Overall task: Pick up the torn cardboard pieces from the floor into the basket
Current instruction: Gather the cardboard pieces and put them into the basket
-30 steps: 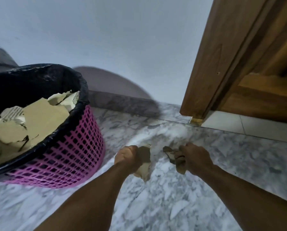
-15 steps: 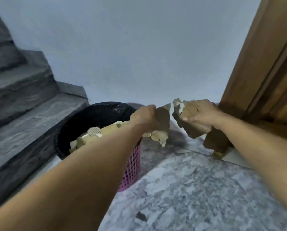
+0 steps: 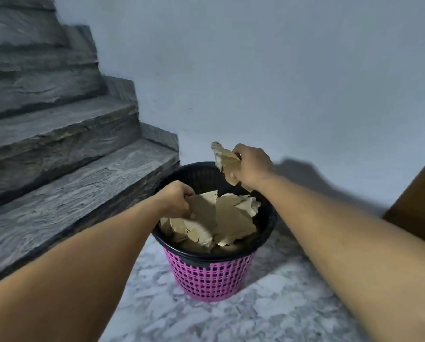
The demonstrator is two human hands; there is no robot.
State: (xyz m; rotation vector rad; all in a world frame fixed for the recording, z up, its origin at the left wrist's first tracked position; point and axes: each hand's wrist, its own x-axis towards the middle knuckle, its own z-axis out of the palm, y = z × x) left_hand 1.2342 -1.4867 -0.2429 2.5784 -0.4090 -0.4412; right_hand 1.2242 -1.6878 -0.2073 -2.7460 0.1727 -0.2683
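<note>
Cardboard pieces [image 3: 221, 218]: tan, ragged torn edges, corrugation showing, piled to the rim of the pink lattice plastic basket [image 3: 209, 280] with black liner. Left hand [image 3: 175, 202] pinches a flat piece [image 3: 202, 209] over the pile at 9 o'clock. Right hand [image 3: 252, 166] grips a crumpled piece [image 3: 227, 164] above the rim at 1 o'clock. Grey stone stairs [image 3: 58, 156] at 10, marble floor [image 3: 268, 312] below, wooden door [image 3: 419, 201] at 3.

Grey stairs [image 3: 58, 149] — marble floor [image 3: 268, 317], pale wall [image 3: 256, 70].
</note>
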